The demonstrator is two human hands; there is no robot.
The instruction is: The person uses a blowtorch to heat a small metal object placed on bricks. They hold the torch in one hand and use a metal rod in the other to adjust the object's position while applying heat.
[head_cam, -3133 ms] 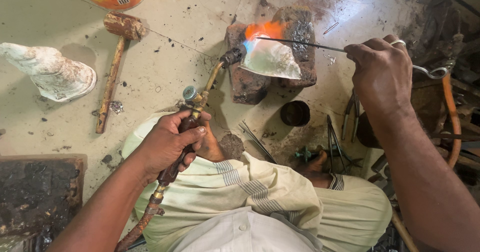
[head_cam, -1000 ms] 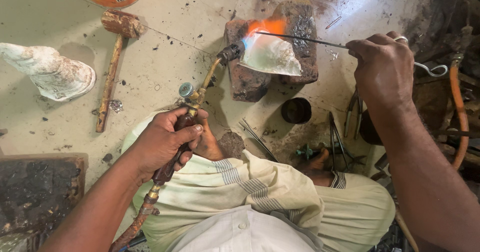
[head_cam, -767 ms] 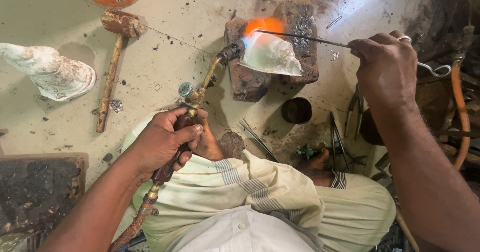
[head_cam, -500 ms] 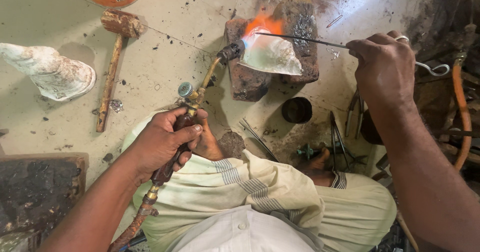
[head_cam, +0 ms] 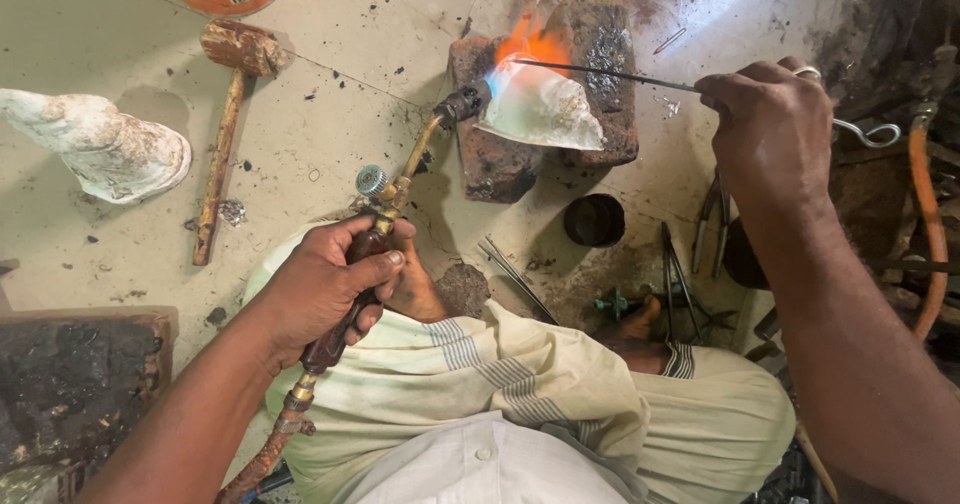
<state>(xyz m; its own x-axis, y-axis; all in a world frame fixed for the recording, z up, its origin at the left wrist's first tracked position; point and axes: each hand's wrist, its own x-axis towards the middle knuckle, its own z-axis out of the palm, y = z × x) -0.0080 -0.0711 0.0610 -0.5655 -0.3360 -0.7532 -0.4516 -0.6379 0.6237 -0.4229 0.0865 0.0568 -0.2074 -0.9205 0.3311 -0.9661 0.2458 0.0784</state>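
The left hand (head_cam: 325, 289) was wrapped tight around the handle of a brass gas torch (head_cam: 400, 189), whose long axis ran up and to the right to the nozzle, firing an orange flame (head_cam: 535, 44) at a pale, shiny metal piece (head_cam: 540, 114) resting on charred bricks (head_cam: 600, 84). From the right, the right hand (head_cam: 775, 129) pinched a thin wire rod (head_cam: 600, 72), its tip reaching leftward into the flame above the piece. The torch nozzle sat nearer the metal than either hand.
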